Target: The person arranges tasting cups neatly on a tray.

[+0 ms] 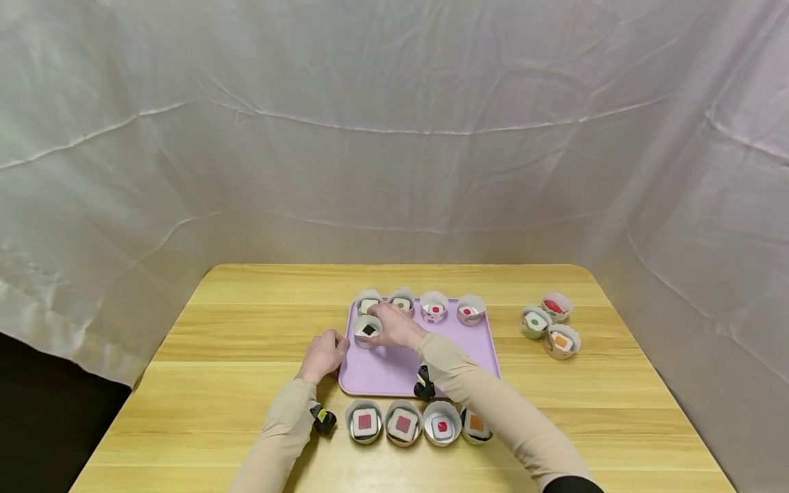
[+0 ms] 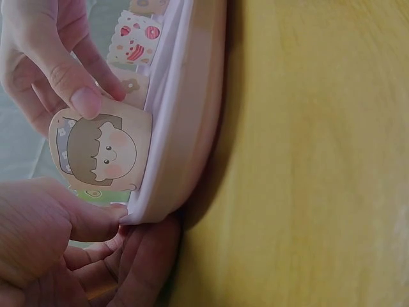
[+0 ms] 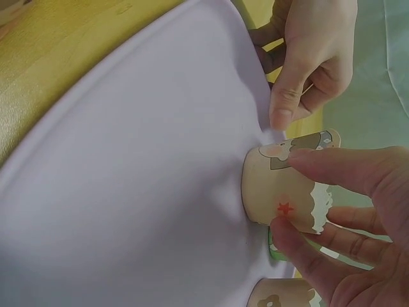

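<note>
My right hand [image 1: 399,329] holds a paper cup [image 1: 368,340] at the left side of a light purple tray [image 1: 376,376]. A white piece with a black top lies inside it. In the right wrist view, thumb and fingers pinch the cup [image 3: 271,192], whose base is at the tray surface. My left hand [image 1: 324,354] grips the tray's left edge; in the left wrist view its thumb is above the rim [image 2: 185,141] and the fingers are beneath. Behind the held cup, several paper cups, including one with a red-dotted piece [image 1: 434,308], line the tray's far edge.
In front of the tray stands a row of several filled paper cups, one with a pink-square piece [image 1: 365,423]. Three more, including an orange-topped one [image 1: 561,342], stand to the right on the wooden table [image 1: 246,308]. Pale fabric [image 1: 394,171] surrounds the table's back and sides.
</note>
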{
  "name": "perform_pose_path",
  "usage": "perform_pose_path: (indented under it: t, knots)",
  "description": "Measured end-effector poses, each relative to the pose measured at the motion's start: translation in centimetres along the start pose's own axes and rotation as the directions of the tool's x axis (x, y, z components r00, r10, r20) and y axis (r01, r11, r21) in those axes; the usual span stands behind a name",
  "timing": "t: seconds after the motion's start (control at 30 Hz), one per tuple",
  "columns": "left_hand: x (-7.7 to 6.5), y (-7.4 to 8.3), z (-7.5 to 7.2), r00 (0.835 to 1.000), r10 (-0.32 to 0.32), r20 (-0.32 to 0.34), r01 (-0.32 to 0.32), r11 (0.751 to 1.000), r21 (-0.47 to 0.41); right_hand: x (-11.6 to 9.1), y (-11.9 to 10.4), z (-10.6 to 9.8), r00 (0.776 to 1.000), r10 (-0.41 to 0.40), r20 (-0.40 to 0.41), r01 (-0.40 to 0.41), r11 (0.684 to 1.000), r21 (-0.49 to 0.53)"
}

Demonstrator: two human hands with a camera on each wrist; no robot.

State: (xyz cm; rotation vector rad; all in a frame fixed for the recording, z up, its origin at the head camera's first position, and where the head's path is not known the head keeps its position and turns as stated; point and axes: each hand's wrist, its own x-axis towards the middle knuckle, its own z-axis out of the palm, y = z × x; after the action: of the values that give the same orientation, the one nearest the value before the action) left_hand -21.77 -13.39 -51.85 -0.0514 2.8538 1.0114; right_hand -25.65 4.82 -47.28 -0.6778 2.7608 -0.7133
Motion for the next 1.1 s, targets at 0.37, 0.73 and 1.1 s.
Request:
perform_pose_path:
  t: [0.37,0.73,1.1]
  knots:
    - [-0.10,0.03,-0.08,1.000,0.002,0.000,-0.002,1.000,-0.011,0.21,0.13,0.16,1.000,-0.019,-0.010,0.019,1.000,-0.011]
    - [-0.04,0.01,-0.04,1.000,-0.002,0.005,0.002,1.000,-0.011,0.17,0.04,0.12,0.999,-0.043,-0.022,0.043,0.999,0.004]
    - [-0.11,0.11,-0.18,1.000,-0.001,0.004,0.001,1.000,-0.013,0.13,-0.11,0.17,0.999,-0.045,-0.017,0.044,0.999,-0.004]
